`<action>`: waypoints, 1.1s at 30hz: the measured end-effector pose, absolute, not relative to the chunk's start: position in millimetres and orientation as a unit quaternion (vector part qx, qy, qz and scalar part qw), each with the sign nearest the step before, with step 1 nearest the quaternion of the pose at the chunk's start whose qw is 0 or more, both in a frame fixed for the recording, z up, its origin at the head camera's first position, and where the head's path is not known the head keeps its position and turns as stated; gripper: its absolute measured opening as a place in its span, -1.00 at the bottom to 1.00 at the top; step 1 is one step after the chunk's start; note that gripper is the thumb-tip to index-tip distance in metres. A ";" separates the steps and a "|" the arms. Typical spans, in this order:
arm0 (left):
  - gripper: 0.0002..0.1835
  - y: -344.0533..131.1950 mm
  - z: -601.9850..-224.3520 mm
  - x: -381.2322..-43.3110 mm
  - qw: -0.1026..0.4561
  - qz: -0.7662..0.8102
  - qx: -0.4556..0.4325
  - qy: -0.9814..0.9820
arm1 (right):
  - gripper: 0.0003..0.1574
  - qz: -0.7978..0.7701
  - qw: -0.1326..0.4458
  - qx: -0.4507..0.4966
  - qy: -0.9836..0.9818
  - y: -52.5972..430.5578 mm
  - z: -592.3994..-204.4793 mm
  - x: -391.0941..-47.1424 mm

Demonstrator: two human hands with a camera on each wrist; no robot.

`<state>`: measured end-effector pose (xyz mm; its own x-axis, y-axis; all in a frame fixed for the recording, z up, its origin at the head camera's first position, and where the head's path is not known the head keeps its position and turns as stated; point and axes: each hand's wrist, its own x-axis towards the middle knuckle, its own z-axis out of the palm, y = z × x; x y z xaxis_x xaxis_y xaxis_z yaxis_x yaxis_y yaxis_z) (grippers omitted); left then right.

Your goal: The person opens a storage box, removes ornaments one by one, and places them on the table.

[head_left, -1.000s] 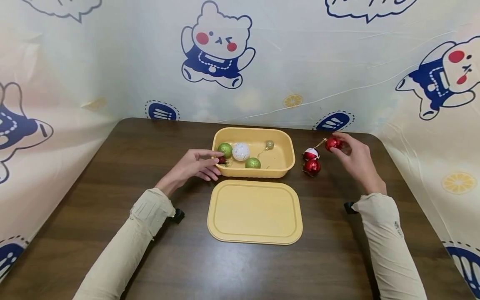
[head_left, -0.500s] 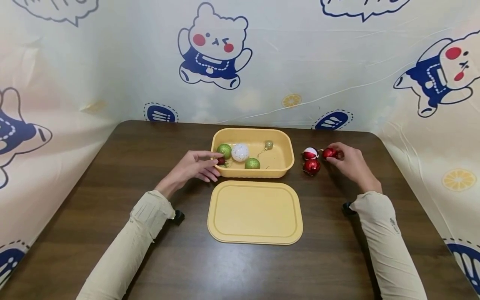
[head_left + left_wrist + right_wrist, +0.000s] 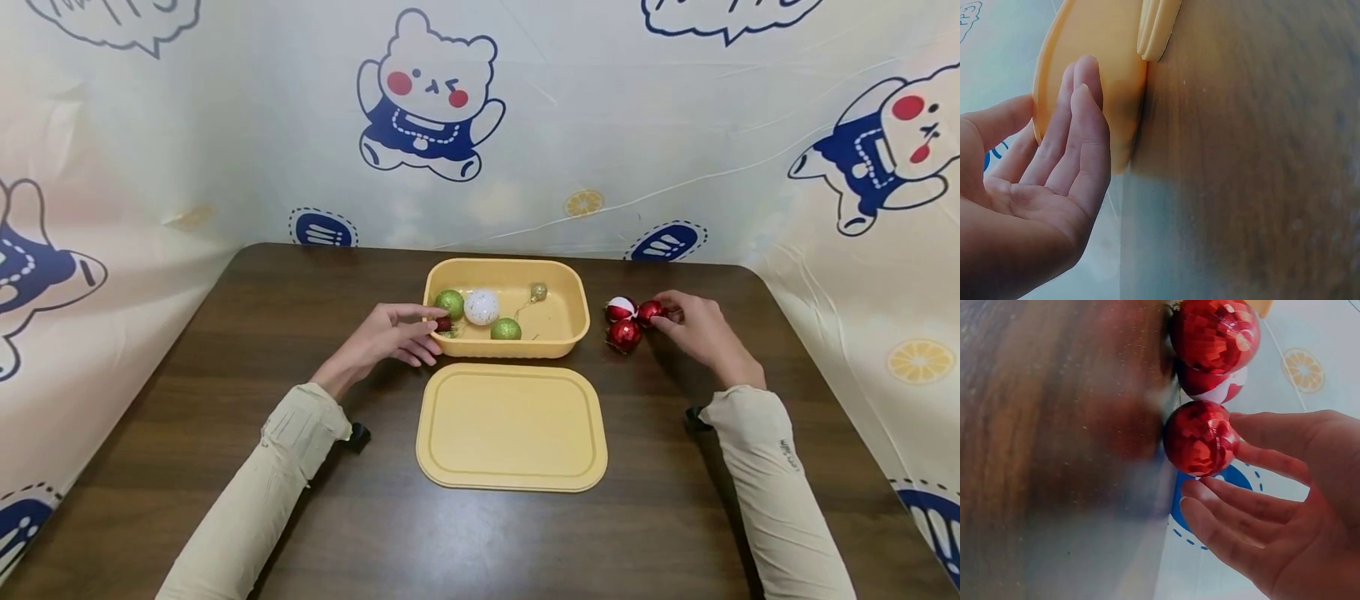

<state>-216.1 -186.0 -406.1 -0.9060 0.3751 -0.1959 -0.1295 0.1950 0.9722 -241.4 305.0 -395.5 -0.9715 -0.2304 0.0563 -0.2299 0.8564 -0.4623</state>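
In the head view my right hand point(image 3: 701, 329) has its thumb and fingers about a shiny red Christmas ball point(image 3: 649, 313), low over the table. In the right wrist view this red ball point(image 3: 1202, 439) sits against the thumb and fingertips. Close beside it lie a red-and-white ball point(image 3: 620, 309) and another red ball point(image 3: 624, 337). My left hand point(image 3: 1054, 156) rests at the left end of a yellow box point(image 3: 564, 350), fingers fairly straight along its wall. A dark red ball point(image 3: 443, 323) inside the box shows partly behind the left fingertips.
Inside the box lie two green glitter balls point(image 3: 506, 329), a white ball point(image 3: 482, 307) and a small gold ball point(image 3: 538, 291). A yellow lid point(image 3: 512, 427) lies flat in front of the box on the brown table point(image 3: 360, 533). A printed cloth point(image 3: 525, 150) hangs behind.
My right hand has lowered the red ball to the table and moved it left, beside the other red balls. The left hand has stayed at the box.
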 end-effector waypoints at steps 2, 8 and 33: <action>-0.56 -185.9 -406.1 -216.1 0.201 0.629 0.082 0.747 | -0.55 -0.237 0.000 -0.123 0.964 304.8 -393.7 -240.1; -0.55 -186.6 -404.7 -214.3 0.201 0.629 0.085 0.746 | -0.60 -0.231 -0.011 -0.134 0.964 303.1 -386.0 -235.5; -0.55 -187.0 -406.3 -215.1 0.204 0.637 0.092 0.738 | -0.58 -0.240 -0.058 -0.176 0.953 245.7 -344.1 -230.3</action>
<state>-215.1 -187.0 -406.3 -0.9001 0.3952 -0.1837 -0.1238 0.1722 0.9772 -230.3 245.7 -344.1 -0.9314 -0.3069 0.1956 -0.3629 0.8233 -0.4365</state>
